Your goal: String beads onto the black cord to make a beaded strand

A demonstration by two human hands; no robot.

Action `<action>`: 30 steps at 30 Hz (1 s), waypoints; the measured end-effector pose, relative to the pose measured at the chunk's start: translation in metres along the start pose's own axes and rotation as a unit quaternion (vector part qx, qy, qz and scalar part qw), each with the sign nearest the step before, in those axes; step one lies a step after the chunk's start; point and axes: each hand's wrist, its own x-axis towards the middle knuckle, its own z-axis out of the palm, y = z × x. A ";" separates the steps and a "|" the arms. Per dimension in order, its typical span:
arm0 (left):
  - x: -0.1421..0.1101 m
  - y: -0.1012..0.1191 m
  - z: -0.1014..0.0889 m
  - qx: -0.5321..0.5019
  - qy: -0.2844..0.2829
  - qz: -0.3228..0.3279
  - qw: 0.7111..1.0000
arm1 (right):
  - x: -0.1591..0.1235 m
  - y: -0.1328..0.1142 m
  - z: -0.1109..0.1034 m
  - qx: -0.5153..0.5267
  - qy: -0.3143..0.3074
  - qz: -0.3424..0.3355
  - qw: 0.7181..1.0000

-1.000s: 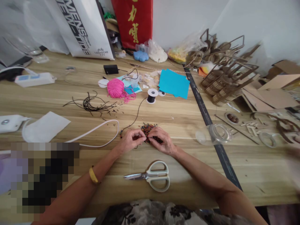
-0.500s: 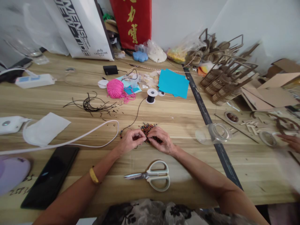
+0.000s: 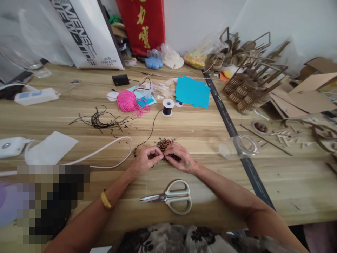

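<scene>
A small heap of brown and coloured beads (image 3: 163,143) lies on the wooden table (image 3: 195,133). My left hand (image 3: 146,159) and my right hand (image 3: 179,158) meet at the heap's near edge, fingertips pinched together. A thin black cord (image 3: 150,131) runs from my left fingers back to a black spool (image 3: 167,107). What sits between my right fingertips is too small to name. A gold bangle (image 3: 105,200) is on my left wrist.
White-handled scissors (image 3: 171,200) lie just in front of my hands. A white cable (image 3: 105,151) loops at the left, near black cord scraps (image 3: 101,119) and pink yarn (image 3: 127,101). A tipped clear jar (image 3: 240,147) lies right, cardboard pieces (image 3: 252,88) beyond.
My hands have stayed pinched at the bead heap. Another person's hand that showed at the far right edge is gone from view. The camera has shifted slightly.
</scene>
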 end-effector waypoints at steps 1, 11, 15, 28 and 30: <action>0.000 0.000 0.000 0.001 -0.001 0.001 1.000 | 0.000 0.000 0.000 0.000 0.001 -0.001 1.000; -0.001 0.004 -0.001 0.007 0.005 0.005 1.000 | 0.000 0.000 0.000 -0.004 -0.006 0.003 1.000; -0.001 0.006 -0.001 0.016 0.006 0.000 1.000 | 0.000 0.001 0.000 -0.003 0.002 0.001 1.000; 0.000 0.002 -0.002 0.025 0.028 0.023 0.999 | 0.000 0.002 0.000 0.001 0.008 -0.006 1.000; 0.000 0.002 -0.001 0.007 0.028 0.011 1.000 | -0.001 0.003 0.001 0.003 0.006 -0.006 1.000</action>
